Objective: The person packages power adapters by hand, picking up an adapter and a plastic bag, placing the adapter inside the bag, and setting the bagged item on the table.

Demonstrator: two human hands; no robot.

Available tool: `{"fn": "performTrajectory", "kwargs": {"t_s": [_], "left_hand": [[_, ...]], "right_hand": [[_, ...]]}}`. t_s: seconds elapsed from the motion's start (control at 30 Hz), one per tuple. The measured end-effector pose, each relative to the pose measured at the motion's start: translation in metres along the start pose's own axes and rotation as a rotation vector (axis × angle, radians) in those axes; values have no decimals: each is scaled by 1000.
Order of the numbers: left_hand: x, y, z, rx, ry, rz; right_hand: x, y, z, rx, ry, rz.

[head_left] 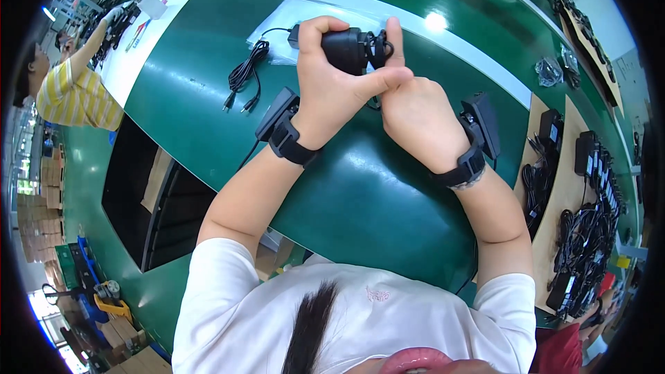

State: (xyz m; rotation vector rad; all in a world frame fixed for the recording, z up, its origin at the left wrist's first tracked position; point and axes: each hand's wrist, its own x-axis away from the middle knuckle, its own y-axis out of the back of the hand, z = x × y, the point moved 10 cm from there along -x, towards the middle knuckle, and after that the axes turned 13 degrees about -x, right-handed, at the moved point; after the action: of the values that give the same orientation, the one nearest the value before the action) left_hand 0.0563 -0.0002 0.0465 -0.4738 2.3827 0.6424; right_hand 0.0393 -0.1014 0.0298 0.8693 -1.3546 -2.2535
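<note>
In my left hand [324,83] is a black power adapter [341,50], held above the green tabletop with the fingers curled over its left end. A black cable [377,48] lies in tight loops at the adapter's right end. My right hand [419,114] is closed at those loops, one finger pointing up behind them. My left thumb reaches across to the right hand; it hides part of what the right fingers grip. Just left of my left hand, a second black adapter [293,37] rests by clear plastic bags [277,21], beside a bundled black cable [247,69].
Cardboard-lined trays of black adapters and cables [589,215] stand at the right. A white rail [478,55] runs along the table's far edge. A dark open bin [156,197] is at the left. A person in a yellow striped shirt [80,97] works at the far left.
</note>
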Motion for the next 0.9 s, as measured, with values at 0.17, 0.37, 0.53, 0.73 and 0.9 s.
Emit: {"fn": "performTrajectory", "kwargs": {"t_s": [0.17,0.37,0.53,0.73,0.9], "left_hand": [[5,-4,8,214,261,27],[-7,10,22,350,174,-18],[-20,35,19,420,178,-144],[-14,63,-3,47,-179,-324],[-1,53,-35,93,-482,-308]], "right_hand": [[-1,9,6,-100,9,-58],[-8,7,-9,-653,-47,105],[-6,31,-23,-773,-54,-51],[8,-17,-13,-1245,-506,279],[7,-68,-38,-2072,-801,110]]}}
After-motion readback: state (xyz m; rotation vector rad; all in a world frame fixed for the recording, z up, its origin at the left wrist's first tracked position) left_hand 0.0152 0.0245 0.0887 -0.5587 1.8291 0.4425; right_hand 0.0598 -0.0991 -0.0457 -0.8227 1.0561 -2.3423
